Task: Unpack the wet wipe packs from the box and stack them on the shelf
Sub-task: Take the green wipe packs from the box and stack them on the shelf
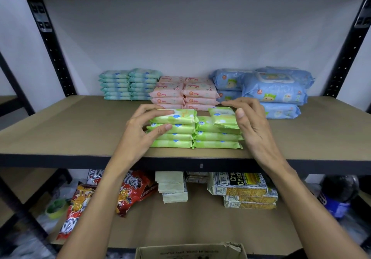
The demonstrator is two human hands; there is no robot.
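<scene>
STOCKROOM: A person is reaching both bare arms over the front edge of a brown board shelf (70,130) set in a black metal rack (52,47). The left hand (140,130) is curling around the left pile (176,132) of lime-green plastic wet wipe packs. Its fingers are arching across the top pack and its thumb is pressing the front of the second one.

The right hand (251,122) is hovering at the outer end of the right pile (217,140), fingers loosely spread and holding nothing. Its thumb is lying just beside a tilted green pack (222,118) that is sitting askew on top, though contact cannot be told. The hands are staying well apart, one at each end of the green packs.

The two piles are sitting side by side and touching, near the shelf's front edge. Each pack is flat and glossy, with crimped ends and a small round blue mark.

Behind them, pale teal packs (128,84), pink packs (184,94) and larger light-blue packs (275,90) are standing in piles. An open brown cardboard box (190,251) is showing at the bottom edge.
</scene>
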